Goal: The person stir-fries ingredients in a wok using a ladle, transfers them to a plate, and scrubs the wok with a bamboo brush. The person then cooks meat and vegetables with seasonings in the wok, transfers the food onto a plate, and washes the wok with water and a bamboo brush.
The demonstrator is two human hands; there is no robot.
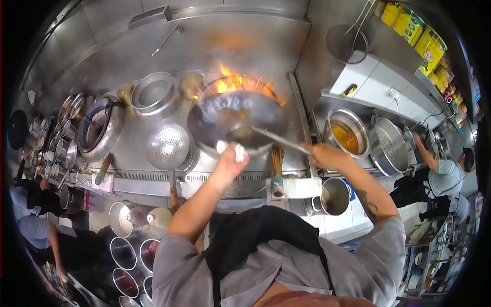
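A dark wok sits on the burner, with orange flames rising behind its far rim and smoke over it. My left hand is closed around a white cloth at the wok's near rim. The grip beneath the cloth is hidden. My right hand is wrapped round the end of a long ladle handle. The ladle's bowl lies inside the wok, blurred by smoke. What food the wok holds, I cannot make out.
Left of the wok rests a perforated strainer; bamboo brushes lie along the front edge. At right stand a bowl of amber liquid and a steel colander. Other people work on both sides.
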